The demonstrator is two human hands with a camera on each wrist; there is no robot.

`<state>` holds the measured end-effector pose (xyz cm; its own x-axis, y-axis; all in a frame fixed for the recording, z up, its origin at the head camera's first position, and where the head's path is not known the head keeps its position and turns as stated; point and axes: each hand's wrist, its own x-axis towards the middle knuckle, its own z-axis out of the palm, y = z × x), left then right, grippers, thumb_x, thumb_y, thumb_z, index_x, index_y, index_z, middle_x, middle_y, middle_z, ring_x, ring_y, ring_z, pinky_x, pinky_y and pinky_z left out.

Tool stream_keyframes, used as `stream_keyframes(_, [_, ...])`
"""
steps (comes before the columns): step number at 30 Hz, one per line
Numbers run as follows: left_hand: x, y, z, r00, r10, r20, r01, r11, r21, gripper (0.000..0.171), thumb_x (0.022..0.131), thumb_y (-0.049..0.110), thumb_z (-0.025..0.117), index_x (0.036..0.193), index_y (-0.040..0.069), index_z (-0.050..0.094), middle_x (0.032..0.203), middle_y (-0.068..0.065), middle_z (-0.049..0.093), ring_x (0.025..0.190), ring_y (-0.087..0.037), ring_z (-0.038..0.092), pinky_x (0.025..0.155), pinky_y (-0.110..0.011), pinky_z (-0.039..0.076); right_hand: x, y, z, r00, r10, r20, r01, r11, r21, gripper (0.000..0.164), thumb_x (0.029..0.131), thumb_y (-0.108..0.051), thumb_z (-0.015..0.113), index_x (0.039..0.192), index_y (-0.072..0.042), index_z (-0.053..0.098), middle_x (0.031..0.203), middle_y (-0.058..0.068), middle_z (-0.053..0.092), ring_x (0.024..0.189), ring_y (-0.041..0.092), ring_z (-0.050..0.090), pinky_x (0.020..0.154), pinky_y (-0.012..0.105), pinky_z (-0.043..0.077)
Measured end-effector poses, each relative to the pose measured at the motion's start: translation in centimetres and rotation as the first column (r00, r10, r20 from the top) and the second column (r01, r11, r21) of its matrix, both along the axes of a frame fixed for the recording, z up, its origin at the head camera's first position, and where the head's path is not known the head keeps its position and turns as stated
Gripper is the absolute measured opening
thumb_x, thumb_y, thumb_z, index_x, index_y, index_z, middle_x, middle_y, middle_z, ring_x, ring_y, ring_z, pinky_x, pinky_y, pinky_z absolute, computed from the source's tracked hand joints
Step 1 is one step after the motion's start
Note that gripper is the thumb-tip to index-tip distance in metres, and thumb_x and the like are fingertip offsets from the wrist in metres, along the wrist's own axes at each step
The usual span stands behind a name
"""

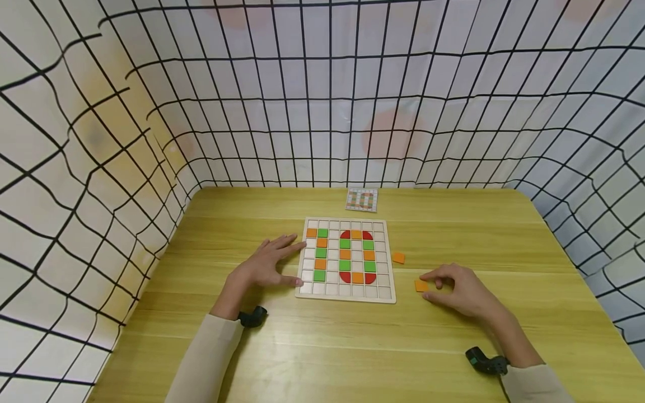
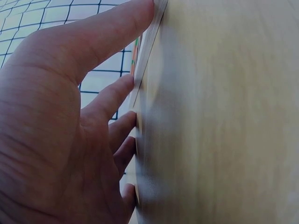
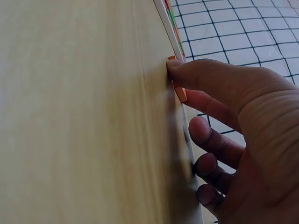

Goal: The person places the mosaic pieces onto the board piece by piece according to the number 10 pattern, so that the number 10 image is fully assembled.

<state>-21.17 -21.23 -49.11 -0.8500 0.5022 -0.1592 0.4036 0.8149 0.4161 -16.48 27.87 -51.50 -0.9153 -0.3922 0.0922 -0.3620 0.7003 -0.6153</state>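
Observation:
A pale wooden grid board [image 1: 347, 300] lies mid-table, bearing orange and green square tiles and red rounded corner pieces that form a "1" and a "0". My left hand [image 1: 267, 264] rests with fingers spread at its left side, thumb and index fingertips right at the rim. To the board's right, my right hand [image 1: 462, 290] pinches an orange square tile [image 1: 420, 286] between thumb and index finger, low over the table. In the right wrist view the same orange tile [image 3: 181, 93] shows between those two fingers, the other fingers loosely bent.
Another orange tile [image 1: 398, 257] lies just off the board's right edge. Behind the board is a small printed card [image 1: 361, 200] with a similar pattern. The wooden table [image 1: 322, 352] is enclosed at the back and sides by black netting [image 1: 330, 101] over white cloth.

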Motion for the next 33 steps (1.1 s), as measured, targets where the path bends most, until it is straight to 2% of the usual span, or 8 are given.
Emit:
stream_keyframes(7, [0.1, 0.0, 0.1, 1.000, -0.001, -0.002, 0.001, 1.000, 0.007, 0.099, 0.081, 0.067, 0.075, 0.163, 0.033, 0.032, 0.174, -0.004, 0.017, 0.161, -0.033, 0.014, 0.129, -0.062, 0.005, -0.1, 0.0, 0.0, 1.000, 0.009, 0.027, -0.008, 1.000, -0.014, 0.024, 0.088, -0.031, 0.084, 0.110, -0.021, 0.079, 0.080, -0.010, 0.058, 0.074, 0.009, 0.050, 0.067, 0.023, 0.039])
stream_keyframes(12, [0.0, -0.1, 0.1, 1.000, -0.003, -0.005, 0.003, 1.000, 0.006, 0.099, 0.082, 0.067, 0.074, 0.163, 0.033, 0.031, 0.174, -0.004, 0.017, 0.161, -0.033, 0.014, 0.128, -0.062, 0.005, -0.2, -0.3, 0.1, 0.998, 0.009, 0.063, -0.008, 1.000, -0.023, 0.024, 0.091, -0.033, 0.081, 0.111, -0.019, 0.077, 0.081, -0.007, 0.058, 0.072, 0.007, 0.049, 0.065, 0.023, 0.041])
stream_keyframes(17, [0.0, -0.1, 0.2, 1.000, -0.009, -0.013, 0.009, 1.000, 0.014, 0.098, 0.082, 0.067, 0.075, 0.163, 0.032, 0.032, 0.174, -0.006, 0.018, 0.161, -0.034, 0.015, 0.128, -0.064, 0.006, -0.5, -0.7, 0.5, 0.997, 0.007, 0.075, -0.005, 1.000, -0.025, 0.027, 0.092, -0.036, 0.079, 0.111, -0.018, 0.076, 0.081, -0.007, 0.058, 0.075, 0.008, 0.051, 0.069, 0.023, 0.045])
stream_keyframes(26, [-0.1, -0.1, 0.2, 1.000, -0.013, -0.009, 0.013, 1.000, 0.019, 0.097, 0.082, 0.065, 0.075, 0.162, 0.031, 0.034, 0.173, -0.007, 0.019, 0.161, -0.035, 0.015, 0.128, -0.065, 0.006, -1.5, -2.3, 1.1, 0.998, -0.004, 0.058, 0.003, 1.000, 0.030, 0.028, 0.091, -0.038, 0.080, 0.110, -0.019, 0.077, 0.080, -0.009, 0.059, 0.078, 0.010, 0.054, 0.075, 0.025, 0.047])
stream_keyframes(33, [-0.1, 0.0, 0.1, 1.000, -0.002, 0.005, 0.002, 1.000, 0.008, 0.098, 0.082, 0.066, 0.075, 0.163, 0.033, 0.031, 0.174, -0.004, 0.017, 0.161, -0.033, 0.013, 0.129, -0.062, 0.005, -2.2, -4.0, 1.5, 0.998, -0.014, 0.060, 0.015, 1.000, -0.009, 0.027, 0.090, -0.036, 0.082, 0.109, -0.017, 0.076, 0.083, -0.007, 0.059, 0.084, 0.016, 0.056, 0.080, 0.029, 0.048])
